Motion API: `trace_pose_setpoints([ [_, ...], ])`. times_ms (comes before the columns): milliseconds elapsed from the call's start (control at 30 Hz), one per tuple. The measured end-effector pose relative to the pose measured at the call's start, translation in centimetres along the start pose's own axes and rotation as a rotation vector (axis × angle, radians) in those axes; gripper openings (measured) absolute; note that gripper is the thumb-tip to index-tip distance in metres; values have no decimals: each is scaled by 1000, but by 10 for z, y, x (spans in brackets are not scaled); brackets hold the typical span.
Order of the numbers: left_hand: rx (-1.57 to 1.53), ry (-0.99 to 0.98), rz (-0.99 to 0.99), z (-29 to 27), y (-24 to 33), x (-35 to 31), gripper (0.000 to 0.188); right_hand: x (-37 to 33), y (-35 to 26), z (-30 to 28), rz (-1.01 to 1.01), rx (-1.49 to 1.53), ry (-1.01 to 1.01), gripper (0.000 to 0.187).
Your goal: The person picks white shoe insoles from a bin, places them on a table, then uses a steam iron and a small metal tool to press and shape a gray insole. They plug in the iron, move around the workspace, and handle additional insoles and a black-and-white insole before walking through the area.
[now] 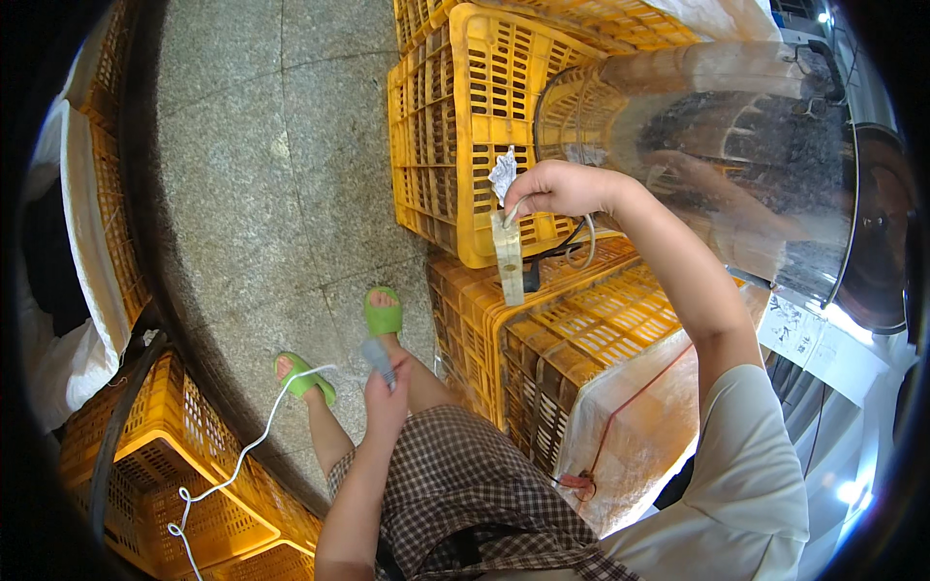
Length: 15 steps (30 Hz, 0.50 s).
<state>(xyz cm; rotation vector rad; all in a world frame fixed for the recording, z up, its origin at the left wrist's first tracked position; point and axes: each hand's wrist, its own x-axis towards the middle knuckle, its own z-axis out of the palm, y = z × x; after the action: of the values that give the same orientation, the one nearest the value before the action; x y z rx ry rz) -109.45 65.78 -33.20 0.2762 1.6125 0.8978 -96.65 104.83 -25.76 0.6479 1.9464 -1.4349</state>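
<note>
My right hand is closed, pinching a pale cord at the top of a worn, beige, bar-shaped piece that looks like a power strip. The bar hangs in front of a yellow crate. A crumpled silvery scrap is beside the fingertips, and a loop of grey cord hangs below the wrist. Lower down, my left hand is closed around a small grey object with a rounded end. That object is blurred, so its kind is unclear. A white cord runs close by it toward the lower left.
Yellow slatted crates are stacked ahead and at right; more crates stand lower left. A large clear cylindrical container lies above the right crates. A plastic-wrapped bundle is nearer. My feet in green sandals stand on grey floor tiles.
</note>
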Motion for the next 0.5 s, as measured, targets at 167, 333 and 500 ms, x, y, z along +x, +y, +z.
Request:
trace_pose_setpoints([
  [167,-181,-323,128,51,64,55,63,-4,-31,1,-73,53,-87,16],
  [333,-460,-557,28,93,98,84,72,-18,-34,-3,-230,103,-78,16],
  [500,-656,-440,-17,138,105,98,55,-18,-6,-4,-30,-68,279,17],
])
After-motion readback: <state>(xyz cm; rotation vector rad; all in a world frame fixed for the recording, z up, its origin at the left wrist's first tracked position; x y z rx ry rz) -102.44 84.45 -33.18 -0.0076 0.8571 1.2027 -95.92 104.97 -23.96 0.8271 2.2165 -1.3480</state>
